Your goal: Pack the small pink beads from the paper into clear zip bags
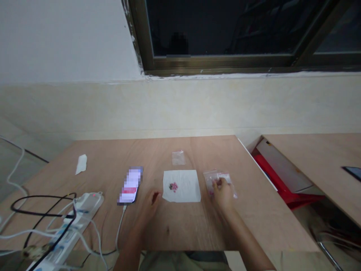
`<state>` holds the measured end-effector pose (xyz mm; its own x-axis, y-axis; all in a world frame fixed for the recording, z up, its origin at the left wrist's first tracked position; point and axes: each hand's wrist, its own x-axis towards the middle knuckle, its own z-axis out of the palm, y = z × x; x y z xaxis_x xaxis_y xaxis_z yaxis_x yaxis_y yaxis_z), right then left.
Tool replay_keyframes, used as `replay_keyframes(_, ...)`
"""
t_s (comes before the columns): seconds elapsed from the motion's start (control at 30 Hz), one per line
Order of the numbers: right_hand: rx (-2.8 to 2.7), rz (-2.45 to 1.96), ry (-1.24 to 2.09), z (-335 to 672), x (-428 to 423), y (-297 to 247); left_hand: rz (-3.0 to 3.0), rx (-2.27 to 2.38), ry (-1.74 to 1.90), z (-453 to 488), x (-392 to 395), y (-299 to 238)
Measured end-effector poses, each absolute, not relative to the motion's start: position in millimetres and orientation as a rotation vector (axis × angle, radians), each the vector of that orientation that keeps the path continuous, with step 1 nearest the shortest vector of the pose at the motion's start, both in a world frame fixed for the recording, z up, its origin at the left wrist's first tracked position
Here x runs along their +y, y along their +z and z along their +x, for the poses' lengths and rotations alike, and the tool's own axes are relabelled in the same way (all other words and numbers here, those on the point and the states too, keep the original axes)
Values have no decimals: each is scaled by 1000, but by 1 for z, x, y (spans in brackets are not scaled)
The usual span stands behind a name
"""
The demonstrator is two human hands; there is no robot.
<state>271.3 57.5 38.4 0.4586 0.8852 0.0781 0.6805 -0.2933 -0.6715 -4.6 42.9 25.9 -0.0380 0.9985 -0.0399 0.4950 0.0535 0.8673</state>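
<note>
My right hand (222, 194) grips a small clear plastic bag (218, 180) with something pink inside, at the right of a square of white paper (186, 186). My left hand (150, 206) rests on the wooden table (180, 229) just beside the paper's left edge, holding nothing I can see, with a small gap between thumb and fingers. A cluster of small pink beads (173, 187) lies on the paper. Another small clear bag (178, 158) lies flat beyond the paper.
A smartphone (129, 186) with a blurred screen lies left of my left hand, a white cable trailing from it. A power strip (84, 210) and tangled cables fill the front left. A white scrap (81, 164) lies farther back. A second table (310, 158) and red object (282, 180) stand right.
</note>
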Motion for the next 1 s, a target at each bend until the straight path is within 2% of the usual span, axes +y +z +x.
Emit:
replay_keyframes(0.17, -1365, -2368, 25, 278, 50, 36, 1590, 1644, 925, -6, 32, 11)
replay_keyframes(0.37, -1296, -2388, -235, 269, 44, 43, 1670, 1647, 959, -3, 28, 9)
replay_keyframes(0.5, -1382, -2221, -136, 252, 60, 53, 1692, 1655, 960, -2, 25, 10)
replay_keyframes(0.73, -1929, -1956, 225, 183, 125, 49, 1651, 1666, 1003, -1, 24, 3)
replay_keyframes(1.0, -2019, -1905, 311, 154, 178, 28, 1607, 1686, 956, -2, 24, 11)
